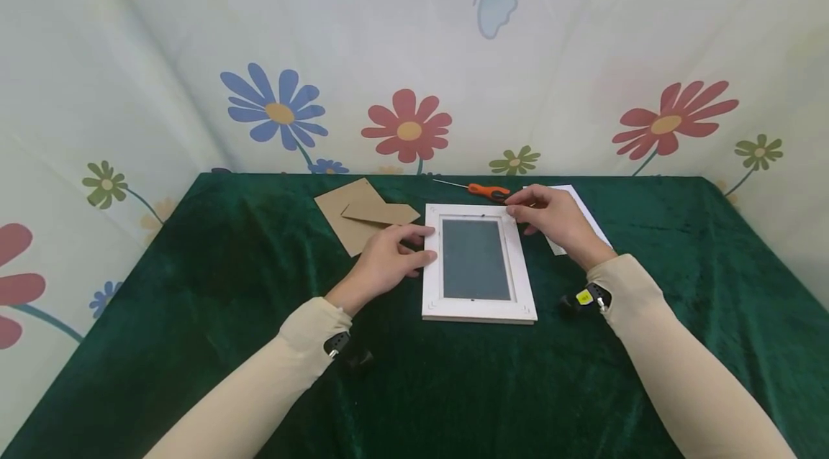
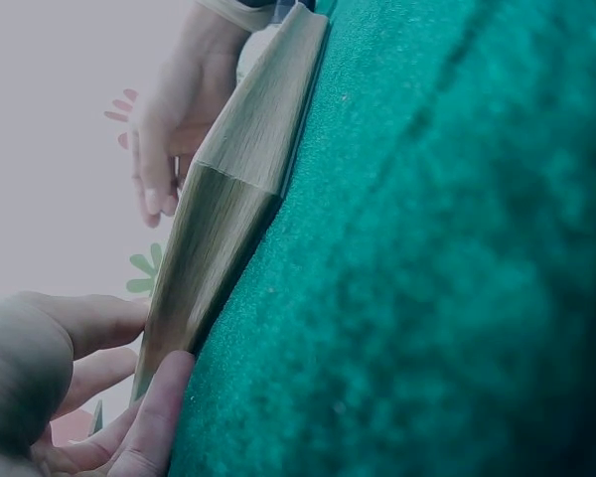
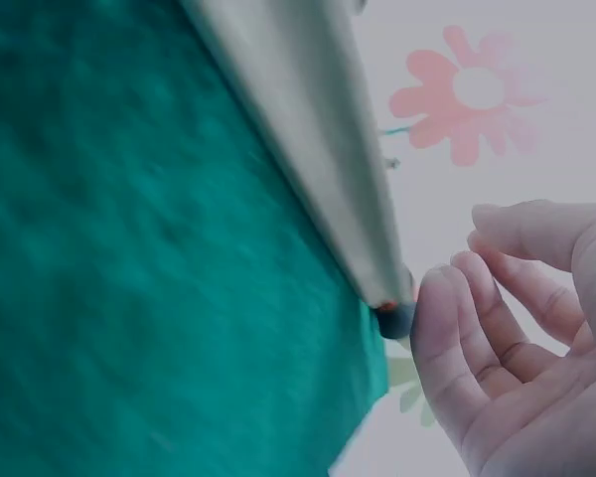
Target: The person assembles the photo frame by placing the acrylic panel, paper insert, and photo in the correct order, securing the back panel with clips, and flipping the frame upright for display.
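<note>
Two beige sleeves point(image 1: 259, 373) reach over a table draped in green velvet point(image 1: 479, 387), whose near edge is out of view. Beyond that stretch of cloth, midway between the table's side edges, a white wooden picture frame point(image 1: 479, 308) lies flat, apparently back side up. Its opening shows a dark grey-green pane point(image 1: 476, 259).

The left hand point(image 1: 386, 261) touches the frame's left edge with thumb and fingers apart and relaxed; how firmly they press cannot be told. The right hand point(image 1: 558, 218) is at the frame's far right corner, fingers loosely bent and parted, grasping nothing.

Left of the frame and farther back, a brown backing board point(image 1: 350, 221) sits askew, a brown strut point(image 1: 382, 213) across it. A white card point(image 1: 580, 208) lies partly under the right hand. Behind the frame, near the table's far edge, is an orange-and-black screwdriver point(image 1: 487, 191).

Tilting the frame could let the pane slip, if it is loose; pushing it back could nudge the screwdriver over the far edge. A low sweep of the right hand might drag the card. Sliding room looks greatest toward the near edge.

Farthest off hangs a flower-printed curtain point(image 1: 350, 34).
</note>
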`<state>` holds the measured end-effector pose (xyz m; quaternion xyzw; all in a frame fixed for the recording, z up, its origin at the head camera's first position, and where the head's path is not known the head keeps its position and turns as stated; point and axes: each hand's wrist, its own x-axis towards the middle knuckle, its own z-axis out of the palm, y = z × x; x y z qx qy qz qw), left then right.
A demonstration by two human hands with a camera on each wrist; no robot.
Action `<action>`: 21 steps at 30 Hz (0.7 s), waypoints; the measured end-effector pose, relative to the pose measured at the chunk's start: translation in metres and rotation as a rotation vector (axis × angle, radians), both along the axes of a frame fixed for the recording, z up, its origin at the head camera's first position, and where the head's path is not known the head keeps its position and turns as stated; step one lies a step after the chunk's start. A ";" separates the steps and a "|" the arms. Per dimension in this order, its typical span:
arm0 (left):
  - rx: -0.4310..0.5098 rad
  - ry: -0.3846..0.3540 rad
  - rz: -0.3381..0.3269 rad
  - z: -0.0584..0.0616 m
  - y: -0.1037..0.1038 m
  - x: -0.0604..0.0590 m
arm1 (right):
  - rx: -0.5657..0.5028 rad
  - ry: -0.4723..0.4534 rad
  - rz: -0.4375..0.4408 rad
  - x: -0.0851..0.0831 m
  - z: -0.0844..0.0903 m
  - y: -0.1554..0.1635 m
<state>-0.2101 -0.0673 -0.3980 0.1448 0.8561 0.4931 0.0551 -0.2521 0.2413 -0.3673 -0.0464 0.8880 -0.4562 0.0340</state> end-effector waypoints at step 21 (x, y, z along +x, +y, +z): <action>-0.001 -0.006 0.001 -0.001 0.000 0.000 | -0.058 0.033 -0.078 0.005 0.019 0.028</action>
